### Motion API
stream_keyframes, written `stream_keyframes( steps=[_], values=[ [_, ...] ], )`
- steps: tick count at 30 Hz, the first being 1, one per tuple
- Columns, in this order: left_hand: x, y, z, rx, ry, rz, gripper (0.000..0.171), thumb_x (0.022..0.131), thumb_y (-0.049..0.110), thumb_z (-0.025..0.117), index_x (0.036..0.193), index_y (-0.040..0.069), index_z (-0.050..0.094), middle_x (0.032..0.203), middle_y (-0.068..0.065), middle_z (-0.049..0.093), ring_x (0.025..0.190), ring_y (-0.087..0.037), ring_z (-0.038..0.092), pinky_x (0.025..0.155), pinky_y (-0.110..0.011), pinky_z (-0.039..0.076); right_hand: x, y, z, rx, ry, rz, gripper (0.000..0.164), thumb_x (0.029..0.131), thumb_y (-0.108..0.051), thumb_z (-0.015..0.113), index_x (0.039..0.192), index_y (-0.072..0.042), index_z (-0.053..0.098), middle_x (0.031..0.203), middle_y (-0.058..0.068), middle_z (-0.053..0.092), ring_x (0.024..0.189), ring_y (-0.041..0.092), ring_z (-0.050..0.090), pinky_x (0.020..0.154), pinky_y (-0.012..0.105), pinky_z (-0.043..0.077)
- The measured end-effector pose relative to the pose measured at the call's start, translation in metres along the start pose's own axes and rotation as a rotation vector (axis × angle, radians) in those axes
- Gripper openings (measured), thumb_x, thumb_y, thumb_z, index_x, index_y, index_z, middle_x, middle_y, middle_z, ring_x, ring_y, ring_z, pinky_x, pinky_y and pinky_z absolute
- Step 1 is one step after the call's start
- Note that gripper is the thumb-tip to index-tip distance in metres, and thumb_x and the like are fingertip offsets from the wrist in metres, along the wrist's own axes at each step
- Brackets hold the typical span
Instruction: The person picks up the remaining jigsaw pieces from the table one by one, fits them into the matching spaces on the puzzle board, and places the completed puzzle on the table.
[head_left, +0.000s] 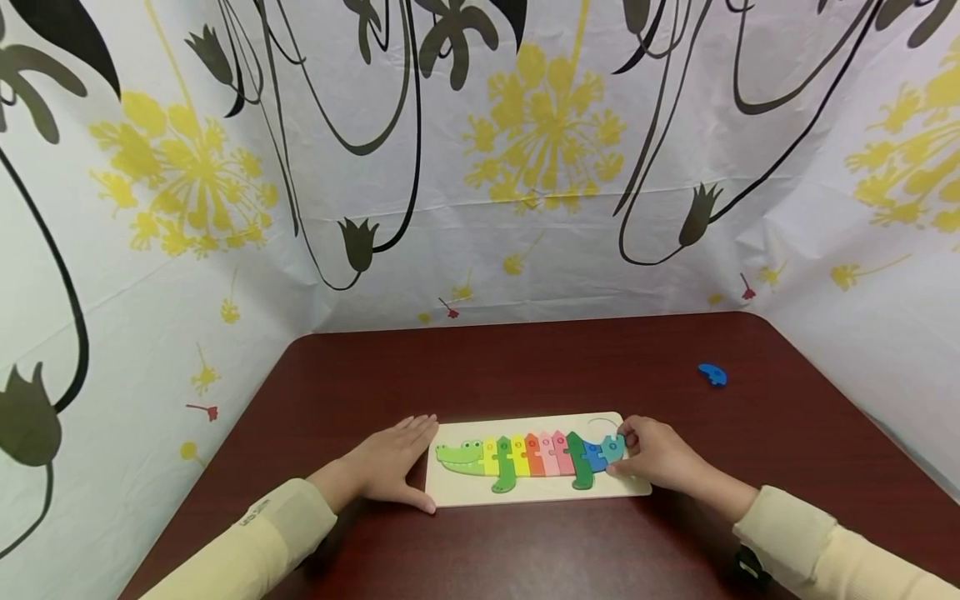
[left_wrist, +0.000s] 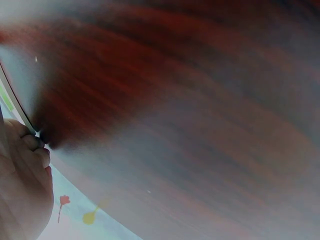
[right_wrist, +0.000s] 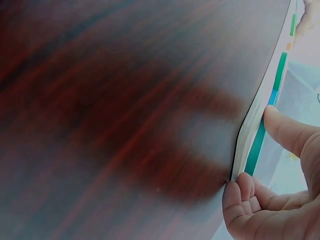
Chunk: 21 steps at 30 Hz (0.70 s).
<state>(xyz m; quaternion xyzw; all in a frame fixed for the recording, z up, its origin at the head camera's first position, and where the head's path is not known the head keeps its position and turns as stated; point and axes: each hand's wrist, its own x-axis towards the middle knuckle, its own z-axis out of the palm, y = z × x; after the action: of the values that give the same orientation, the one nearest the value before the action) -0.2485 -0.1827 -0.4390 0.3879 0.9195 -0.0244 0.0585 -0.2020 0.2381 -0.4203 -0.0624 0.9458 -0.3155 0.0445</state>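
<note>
A cream wooden puzzle board (head_left: pixel 540 492) lies on the table, bearing a crocodile of bright jigsaw pieces, from a light green head (head_left: pixel 461 462) to a blue piece (head_left: pixel 592 454) near the tail. My left hand (head_left: pixel 393 462) rests against the board's left end, fingers straight and thumb spread. At the other end my right hand (head_left: pixel 663 454) pinches a teal tail piece (head_left: pixel 613 448) between thumb and fingers. In the right wrist view that teal piece (right_wrist: pixel 256 150) sits on the board between the thumb and the curled fingers. A thin curved outline shows above it.
A small blue puzzle piece (head_left: pixel 712 374) lies apart on the dark red-brown table (head_left: pixel 487 375), toward the far right. White cloth (head_left: pixel 420 275) with flower prints hangs behind and on both sides. A dark object (head_left: pixel 750 565) shows under the right sleeve.
</note>
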Motion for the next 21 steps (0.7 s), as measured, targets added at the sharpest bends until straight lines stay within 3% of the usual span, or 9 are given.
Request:
stream_keyframes(
  steps=[21],
  values=[
    [0.0000, -0.0001, 0.0000, 0.002, 0.010, 0.014, 0.123, 0.072, 0.089, 0.044, 0.153, 0.000, 0.022, 0.159, -0.015, 0.020, 0.146, -0.026, 0.017, 0.117, -0.038, 0.017, 0.0024, 0.0014, 0.0012, -0.024, -0.008, 0.003, 0.055, 0.071, -0.023, 0.088, 0.106, 0.007, 0.059, 0.085, 0.007, 0.051, 0.078, 0.020, 0.048, 0.065, 0.032, 0.044]
  ],
)
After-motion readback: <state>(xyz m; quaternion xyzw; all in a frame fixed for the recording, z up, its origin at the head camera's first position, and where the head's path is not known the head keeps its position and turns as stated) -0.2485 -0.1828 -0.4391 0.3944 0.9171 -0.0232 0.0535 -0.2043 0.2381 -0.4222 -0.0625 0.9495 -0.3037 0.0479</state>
